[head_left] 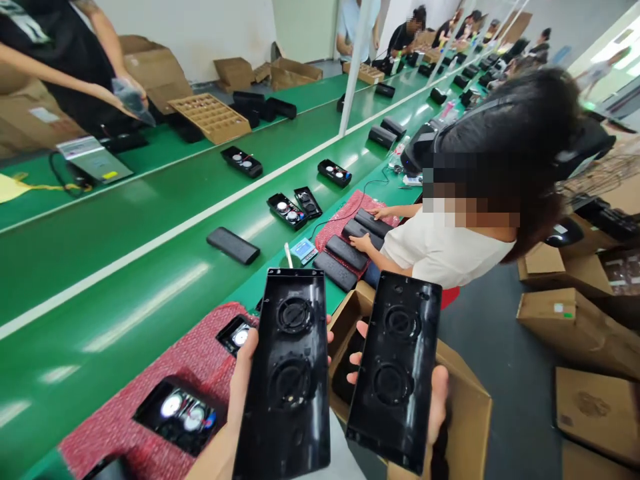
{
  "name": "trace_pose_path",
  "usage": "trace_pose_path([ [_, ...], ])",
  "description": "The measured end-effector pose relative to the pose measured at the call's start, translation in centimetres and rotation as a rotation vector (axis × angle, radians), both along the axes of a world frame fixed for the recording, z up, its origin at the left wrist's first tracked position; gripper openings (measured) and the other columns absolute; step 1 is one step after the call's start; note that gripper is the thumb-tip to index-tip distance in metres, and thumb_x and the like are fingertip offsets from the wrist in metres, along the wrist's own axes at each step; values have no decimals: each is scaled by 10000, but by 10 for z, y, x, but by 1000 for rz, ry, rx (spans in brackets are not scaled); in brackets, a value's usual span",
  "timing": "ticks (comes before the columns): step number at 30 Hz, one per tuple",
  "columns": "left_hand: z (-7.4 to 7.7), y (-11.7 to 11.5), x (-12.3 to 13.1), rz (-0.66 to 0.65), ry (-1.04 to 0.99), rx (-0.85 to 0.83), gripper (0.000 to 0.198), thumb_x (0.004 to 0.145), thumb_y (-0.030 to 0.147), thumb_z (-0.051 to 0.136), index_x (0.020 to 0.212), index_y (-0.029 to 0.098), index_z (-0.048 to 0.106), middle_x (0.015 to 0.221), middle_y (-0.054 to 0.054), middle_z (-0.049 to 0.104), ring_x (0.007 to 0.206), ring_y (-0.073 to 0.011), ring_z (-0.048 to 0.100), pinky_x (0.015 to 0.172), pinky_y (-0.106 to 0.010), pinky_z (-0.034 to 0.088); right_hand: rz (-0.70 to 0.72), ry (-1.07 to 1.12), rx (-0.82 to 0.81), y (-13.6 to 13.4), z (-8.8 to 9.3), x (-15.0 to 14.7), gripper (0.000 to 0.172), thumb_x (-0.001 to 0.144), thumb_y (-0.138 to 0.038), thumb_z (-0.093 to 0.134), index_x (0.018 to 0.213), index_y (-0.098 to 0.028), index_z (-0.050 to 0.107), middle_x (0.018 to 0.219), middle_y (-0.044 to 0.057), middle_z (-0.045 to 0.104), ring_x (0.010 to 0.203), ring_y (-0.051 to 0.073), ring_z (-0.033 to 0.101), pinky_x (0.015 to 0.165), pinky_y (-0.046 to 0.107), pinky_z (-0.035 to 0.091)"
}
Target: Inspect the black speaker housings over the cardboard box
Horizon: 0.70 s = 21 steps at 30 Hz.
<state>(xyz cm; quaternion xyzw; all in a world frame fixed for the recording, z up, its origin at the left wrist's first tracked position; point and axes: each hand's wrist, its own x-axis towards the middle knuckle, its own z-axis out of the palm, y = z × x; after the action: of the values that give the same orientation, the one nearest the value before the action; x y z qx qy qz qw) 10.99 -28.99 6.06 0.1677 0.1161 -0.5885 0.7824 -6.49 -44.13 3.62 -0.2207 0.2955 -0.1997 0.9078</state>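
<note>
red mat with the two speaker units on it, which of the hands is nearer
Left. The left hand, holding a black shell, is right above the red mat; the right hand holds another shell over the open carton.

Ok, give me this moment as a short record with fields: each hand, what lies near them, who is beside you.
left hand: left hand grips black speaker shell, open side facing the camera
right hand: right hand grips second black shell, over a cardboard box
below left: assembled unit on a red mat
surface: green conveyor belt
neighbour: co-worker's hand on black parts
</note>
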Motion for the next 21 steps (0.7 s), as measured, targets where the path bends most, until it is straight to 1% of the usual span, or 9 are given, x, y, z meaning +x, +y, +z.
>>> trace_pose_path([
  [2,12,10,-9,-2,2,-49,689,949,627,638,1418,124,686,1407,-197,716,1103,-302,785,964,-381,631,114,-104,58,9,12,5,984,807,-940,380,1471,-272,665,1407,110,724,1126,326,767,928,440,637],
  [4,22,20,-15,7,11,-88,688,939,625,660,1397,112,699,1397,-182,723,1151,-304,770,1024,-375,605,191,-188,92,19,22,11,1041,803,-946,402,1488,-201,646,1331,157,758,1145,315,765,1003,414,607],
  [7,35,35,-21,18,54,-139,705,913,631,698,1372,96,709,1350,-157,756,1189,-292,754,1066,-352,576,225,-244,124,32,36,20,1056,808,-934,433,1529,-180,598,1315,185,758,1079,280,785,990,372,602],
  [9,40,44,-24,30,67,-147,757,892,644,714,1385,70,691,1350,-173,753,1192,-286,750,1067,-339,568,235,-219,155,40,44,24,1050,791,-928,490,1504,-169,623,1257,189,777,1012,259,790,964,343,601],
  [12,46,55,-27,52,57,-125,829,851,673,738,1406,61,673,1372,-188,738,1180,-290,750,1086,-345,552,242,-132,198,50,52,27,1063,729,-925,588,1446,-144,676,1186,183,796,964,263,777,918,334,605],
  [14,48,59,-28,56,50,-114,836,838,677,749,1400,62,680,1363,-187,744,1177,-294,751,1086,-350,553,242,-104,184,56,53,28,1070,729,-933,571,1447,-146,675,1175,182,795,941,273,772,894,354,611],
  [17,50,65,-28,75,37,-100,806,848,665,746,1374,57,701,1320,-187,766,1166,-292,756,1040,-341,580,211,-104,130,65,52,28,1080,740,-981,461,1417,-173,699,1172,188,792,907,314,770,875,449,625],
  [20,50,73,-30,116,31,-38,800,845,666,745,1369,63,708,1296,-200,775,1083,-278,780,972,-333,610,233,-35,86,67,53,24,995,709,-982,512,1360,-264,736,1146,130,803,908,332,767,910,510,626],
  [21,49,75,-31,126,32,-12,799,842,667,747,1373,71,707,1299,-202,773,1058,-275,785,957,-339,617,267,22,10,65,53,21,975,708,-988,507,1353,-295,737,1143,109,803,910,322,767,911,498,630],
])
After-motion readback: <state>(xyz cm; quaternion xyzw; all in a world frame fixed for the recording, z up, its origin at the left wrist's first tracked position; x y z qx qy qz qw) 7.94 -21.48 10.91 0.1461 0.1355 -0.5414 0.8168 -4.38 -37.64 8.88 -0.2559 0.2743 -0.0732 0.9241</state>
